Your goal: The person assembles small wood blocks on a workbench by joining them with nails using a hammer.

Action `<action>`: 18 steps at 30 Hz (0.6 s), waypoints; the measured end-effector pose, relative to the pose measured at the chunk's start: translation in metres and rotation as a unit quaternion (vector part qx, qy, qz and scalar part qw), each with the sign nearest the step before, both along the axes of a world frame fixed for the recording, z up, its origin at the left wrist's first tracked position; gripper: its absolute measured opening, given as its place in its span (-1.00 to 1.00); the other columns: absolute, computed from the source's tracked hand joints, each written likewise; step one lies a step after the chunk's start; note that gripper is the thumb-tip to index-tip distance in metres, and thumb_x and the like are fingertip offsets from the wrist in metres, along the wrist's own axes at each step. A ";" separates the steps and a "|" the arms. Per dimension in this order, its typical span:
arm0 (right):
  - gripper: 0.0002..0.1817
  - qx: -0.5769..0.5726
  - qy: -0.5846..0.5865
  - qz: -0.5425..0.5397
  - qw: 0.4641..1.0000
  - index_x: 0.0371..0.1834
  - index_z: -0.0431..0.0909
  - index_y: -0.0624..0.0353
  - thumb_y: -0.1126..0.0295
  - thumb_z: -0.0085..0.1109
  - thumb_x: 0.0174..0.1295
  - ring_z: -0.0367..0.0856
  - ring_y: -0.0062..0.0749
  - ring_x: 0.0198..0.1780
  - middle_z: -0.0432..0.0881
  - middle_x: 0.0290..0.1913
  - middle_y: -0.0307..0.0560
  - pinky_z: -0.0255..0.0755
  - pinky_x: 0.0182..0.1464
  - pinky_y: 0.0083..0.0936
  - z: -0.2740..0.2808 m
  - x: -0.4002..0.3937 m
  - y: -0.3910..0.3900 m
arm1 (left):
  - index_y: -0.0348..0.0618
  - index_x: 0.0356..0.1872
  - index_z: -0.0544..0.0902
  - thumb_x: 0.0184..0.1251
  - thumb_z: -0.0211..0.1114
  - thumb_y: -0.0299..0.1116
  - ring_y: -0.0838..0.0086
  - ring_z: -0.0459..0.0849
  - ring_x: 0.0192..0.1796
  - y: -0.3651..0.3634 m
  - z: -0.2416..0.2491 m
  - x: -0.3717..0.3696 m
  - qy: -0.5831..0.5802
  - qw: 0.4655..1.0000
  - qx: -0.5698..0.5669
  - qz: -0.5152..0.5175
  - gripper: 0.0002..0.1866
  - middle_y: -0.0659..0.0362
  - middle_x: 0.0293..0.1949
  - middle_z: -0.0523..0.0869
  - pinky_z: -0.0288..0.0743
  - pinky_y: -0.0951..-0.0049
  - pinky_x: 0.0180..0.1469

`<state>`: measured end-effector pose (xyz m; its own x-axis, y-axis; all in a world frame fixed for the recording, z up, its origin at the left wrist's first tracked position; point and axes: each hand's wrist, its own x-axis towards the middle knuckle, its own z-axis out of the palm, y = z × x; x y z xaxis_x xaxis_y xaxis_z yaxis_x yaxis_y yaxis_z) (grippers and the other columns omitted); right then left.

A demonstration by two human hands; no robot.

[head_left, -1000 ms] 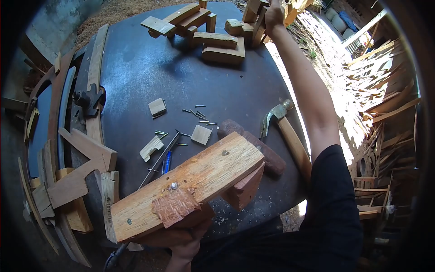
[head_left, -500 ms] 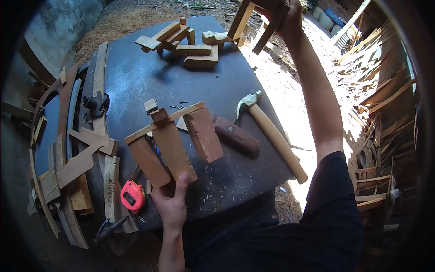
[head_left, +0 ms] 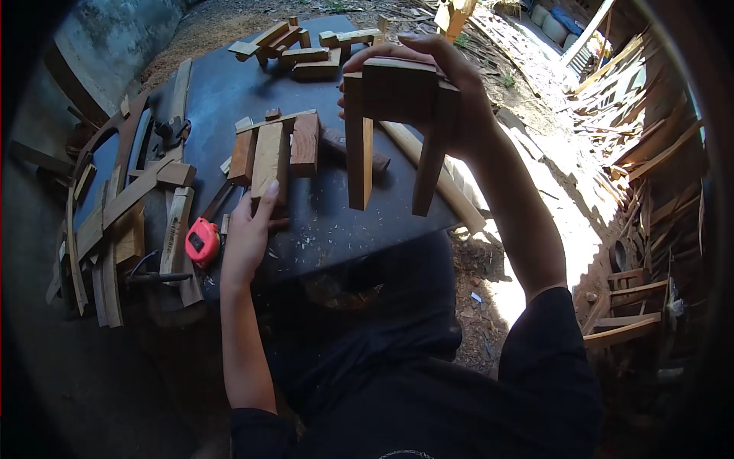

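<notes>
My left hand (head_left: pixel 251 229) grips the near end of the middle block of a three-block wooden piece (head_left: pixel 271 162), whose blocks are joined by a thin strip across their far ends. At the upper right my right hand (head_left: pixel 466 96) is wrapped round the top of a U-shaped wooden frame (head_left: pixel 401 90), with its two legs pointing down over the table. The frame is to the right of the three-block piece, apart from it. Behind the frame lie a dark wooden block (head_left: pixel 379 162) and a hammer, its handle (head_left: pixel 459 200) showing and its head hidden.
A pink tape measure (head_left: pixel 202 242) sits at the near left of the dark table (head_left: pixel 321 229). More joined wood pieces (head_left: pixel 317 69) stand at the far side. Loose boards (head_left: pixel 122 199) and a clamp (head_left: pixel 170 128) are at left, scrap wood (head_left: pixel 650 153) at right.
My right hand has brought the U-shaped frame down and left, nearer the three-block piece. The left hand still holds its piece, now more upright. The camera view has shifted.
</notes>
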<state>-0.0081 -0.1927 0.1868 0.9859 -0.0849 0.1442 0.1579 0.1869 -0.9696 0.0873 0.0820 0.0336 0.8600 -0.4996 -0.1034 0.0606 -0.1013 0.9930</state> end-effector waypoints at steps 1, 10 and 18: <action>-0.31 -0.026 0.010 -0.018 0.999 0.24 0.68 0.19 -0.20 -0.07 0.46 0.80 -0.43 0.03 0.79 0.10 0.04 0.63 0.12 -0.50 -0.003 -0.007 0.013 | -0.47 0.17 0.63 0.57 0.29 0.16 0.49 0.75 -0.22 0.005 0.005 -0.005 -0.022 0.999 0.037 0.005 -0.30 0.01 0.00 0.69 0.66 0.45 -0.09; -0.35 -0.025 0.085 -0.098 0.991 0.23 0.65 0.20 -0.18 -0.14 0.61 0.73 -0.43 0.04 0.75 0.03 -0.06 0.57 0.17 -0.44 -0.069 -0.026 0.061 | -0.38 0.40 0.49 0.45 0.44 0.10 0.26 0.73 -0.09 0.014 0.060 -0.093 -0.181 0.978 0.076 0.067 -0.21 -0.16 0.22 0.56 0.60 0.24 0.06; -0.39 0.040 0.162 -0.150 0.975 0.13 0.62 0.12 -0.25 0.11 0.50 0.70 -0.46 -0.05 0.74 -0.05 -0.11 0.54 0.11 -0.40 -0.087 -0.029 0.093 | -0.20 0.40 0.45 0.27 0.60 -0.22 0.05 0.73 0.06 -0.015 0.030 -0.146 -0.516 0.839 0.143 0.101 -0.26 -0.05 0.07 0.65 0.63 0.11 0.12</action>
